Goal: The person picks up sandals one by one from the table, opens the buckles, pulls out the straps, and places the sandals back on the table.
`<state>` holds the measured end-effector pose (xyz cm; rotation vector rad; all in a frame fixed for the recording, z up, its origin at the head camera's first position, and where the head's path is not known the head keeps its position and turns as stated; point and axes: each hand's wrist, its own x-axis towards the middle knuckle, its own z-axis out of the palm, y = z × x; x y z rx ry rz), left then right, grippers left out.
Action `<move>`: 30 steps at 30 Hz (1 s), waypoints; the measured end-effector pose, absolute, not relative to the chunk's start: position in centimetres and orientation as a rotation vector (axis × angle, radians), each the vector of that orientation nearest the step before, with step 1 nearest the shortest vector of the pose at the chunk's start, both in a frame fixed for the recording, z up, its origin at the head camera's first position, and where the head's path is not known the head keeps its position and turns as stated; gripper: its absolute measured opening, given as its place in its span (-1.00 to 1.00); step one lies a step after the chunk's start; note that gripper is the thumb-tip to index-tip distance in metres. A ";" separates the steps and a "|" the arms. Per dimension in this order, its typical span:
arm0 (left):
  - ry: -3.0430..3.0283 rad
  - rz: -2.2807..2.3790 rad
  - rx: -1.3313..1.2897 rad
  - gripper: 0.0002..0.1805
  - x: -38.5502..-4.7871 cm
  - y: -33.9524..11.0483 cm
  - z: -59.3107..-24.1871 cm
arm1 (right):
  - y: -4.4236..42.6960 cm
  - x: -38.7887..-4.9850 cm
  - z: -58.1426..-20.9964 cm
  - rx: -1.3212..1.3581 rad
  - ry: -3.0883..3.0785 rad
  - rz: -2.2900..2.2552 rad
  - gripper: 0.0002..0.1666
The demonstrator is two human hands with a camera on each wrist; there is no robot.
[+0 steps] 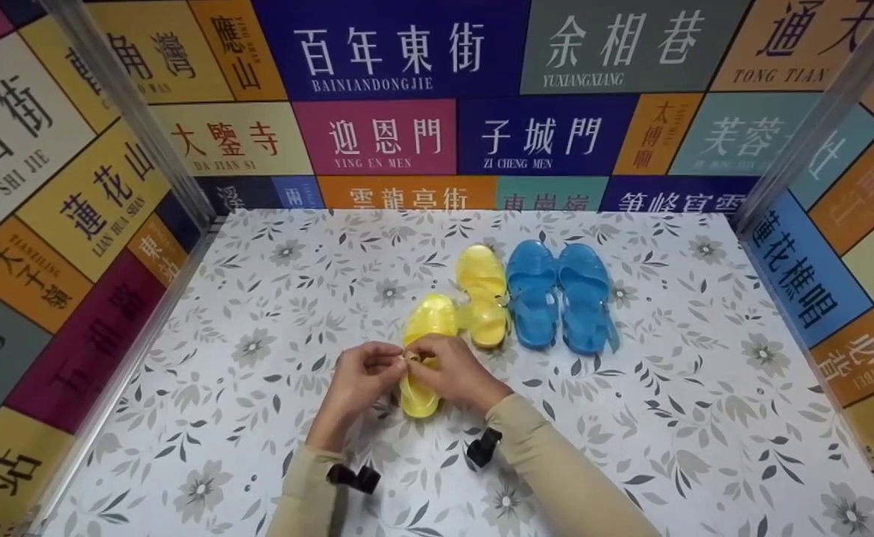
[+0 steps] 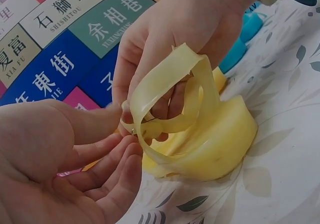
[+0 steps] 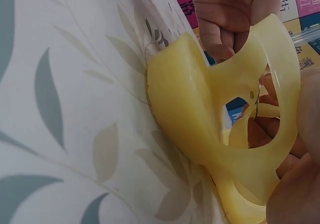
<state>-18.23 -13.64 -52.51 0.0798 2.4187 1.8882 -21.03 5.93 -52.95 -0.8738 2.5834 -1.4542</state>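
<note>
In the head view, the right hand (image 1: 459, 371) (sleeve (image 1: 556, 455) cut off below) partly hides the nearer yellow sandal (image 1: 431, 315).

The person wears plain beige sleeves, the left sleeve (image 1: 303, 492) and right sleeve (image 1: 564, 462) fitting closely along the forearms and ending near the wrists. A stubby black left wrist camera (image 1: 353, 477) and matching right wrist camera (image 1: 484, 447) jut inward there, while the left grip (image 1: 362, 380) and right grip (image 1: 452, 369) are bare.
</note>
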 end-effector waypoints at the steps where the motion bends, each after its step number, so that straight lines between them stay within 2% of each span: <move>1: 2.413 1.897 0.089 -0.74 -18.2 -13.7 -52.5 | 5.9 -21.0 -52.9 -0.877 2.585 -1.455 -0.84; 10: 2.382 1.935 0.155 -0.64 -18.0 -13.6 -52.4 | 5.6 -21.1 -53.0 -0.973 2.600 -1.457 -0.85; 22: 2.467 1.786 0.172 -0.52 -18.4 -14.1 -52.2 | 6.0 -21.2 -51.6 -1.172 2.763 -0.967 -0.71; 30: 2.522 1.730 0.217 -0.59 -18.7 -14.3 -51.7 | 6.0 -21.1 -51.3 -1.097 2.744 -0.999 -0.77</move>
